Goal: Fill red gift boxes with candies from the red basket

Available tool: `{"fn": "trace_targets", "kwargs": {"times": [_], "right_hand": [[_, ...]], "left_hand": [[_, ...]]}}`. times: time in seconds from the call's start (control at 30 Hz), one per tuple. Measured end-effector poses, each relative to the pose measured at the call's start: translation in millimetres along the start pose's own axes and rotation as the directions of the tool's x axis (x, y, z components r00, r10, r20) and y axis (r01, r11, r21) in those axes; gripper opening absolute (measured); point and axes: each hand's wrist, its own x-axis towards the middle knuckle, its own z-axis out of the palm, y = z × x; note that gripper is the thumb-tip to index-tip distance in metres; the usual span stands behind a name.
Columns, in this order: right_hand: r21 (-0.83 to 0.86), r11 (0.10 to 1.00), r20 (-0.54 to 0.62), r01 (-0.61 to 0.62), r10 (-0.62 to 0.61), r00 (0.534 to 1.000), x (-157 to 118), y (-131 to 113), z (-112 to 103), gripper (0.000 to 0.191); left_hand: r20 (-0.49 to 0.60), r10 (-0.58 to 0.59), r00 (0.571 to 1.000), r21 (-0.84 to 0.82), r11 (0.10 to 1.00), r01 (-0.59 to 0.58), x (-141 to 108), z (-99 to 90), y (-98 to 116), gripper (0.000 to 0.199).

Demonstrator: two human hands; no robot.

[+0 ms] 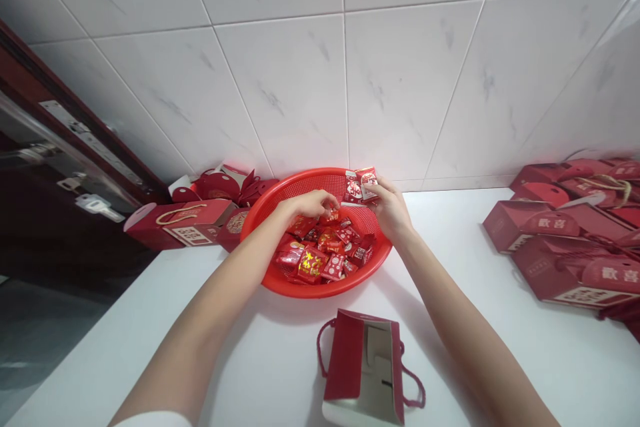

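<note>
A red plastic basket (pixel 300 290) holds several red wrapped packets (pixel 311 264) on the white table. My left hand (pixel 314 203) reaches over the basket's back left part, its fingers curled down at a red packet (pixel 330 216). Above the basket's right rim, my right hand (pixel 391 209) is closed on red and white packets (pixel 361 185). Nearer to me stands an open dark red gift box (pixel 345 360) with rope handles; its pale inside shows.
More red gift boxes stand at the left (pixel 187 221) and in a group at the right (pixel 575 267) of the white table (pixel 270 360). A tiled wall (pixel 285 93) rises behind. A dark door (pixel 60 213) with keys is at far left.
</note>
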Motion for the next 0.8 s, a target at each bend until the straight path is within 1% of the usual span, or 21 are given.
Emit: {"fn": "trace_targets", "kwargs": {"times": [0.1, 0.17, 0.23, 0.33, 0.43, 0.53, 0.67, 0.73, 0.8], "right_hand": [[-0.011, 1.000, 0.002, -0.003, 0.003, 1.000, 0, 0, -1, 0.016], [-0.017, 1.000, -0.001, -0.008, 0.008, 1.000, 0, 0, -1, 0.015], [-0.016, 1.000, -0.006, -0.011, 0.011, 1.000, 0, 0, -1, 0.014], [-0.010, 1.000, -0.008, -0.015, 0.015, 1.000, 0, 0, 0, 0.014], [-0.021, 1.000, -0.006, -0.017, 0.017, 1.000, -1, -1, 0, 0.014], [-0.015, 1.000, -0.012, -0.025, 0.025, 1.000, -1, -2, 0, 0.012], [-0.004, 0.999, -0.017, -0.037, 0.037, 0.999, -1, -3, 1, 0.012], [-0.009, 0.999, -0.017, -0.036, 0.036, 0.999, -1, -2, 1, 0.013], [-0.019, 0.999, -0.017, -0.029, 0.029, 0.999, -1, -2, 1, 0.016]], "left_hand": [[-0.012, 0.027, 1.000, -0.051, 0.998, -0.028, -1, -0.2, 0, 0.031], [0.015, 0.050, 0.999, -0.078, 0.996, -0.049, -1, -0.5, 2, 0.026], [0.077, 0.060, 0.995, -0.079, 0.995, -0.054, -2, -0.5, 4, 0.016], [0.155, 0.029, 0.987, -0.047, 0.999, -0.022, -4, 1.6, 9, 0.013], [0.195, -0.019, 0.981, 0.001, 1.000, 0.019, -6, 6.0, 13, 0.013], [0.173, -0.044, 0.984, 0.057, 0.998, 0.034, -7, 10.8, 17, 0.001], [0.101, -0.084, 0.991, 0.129, 0.989, 0.070, -6, 15.3, 22, 0.022], [0.091, -0.084, 0.992, 0.146, 0.987, 0.070, -5, 16.6, 24, 0.022], [0.100, -0.073, 0.992, 0.154, 0.986, 0.057, -6, 17.5, 27, 0.017]]}}
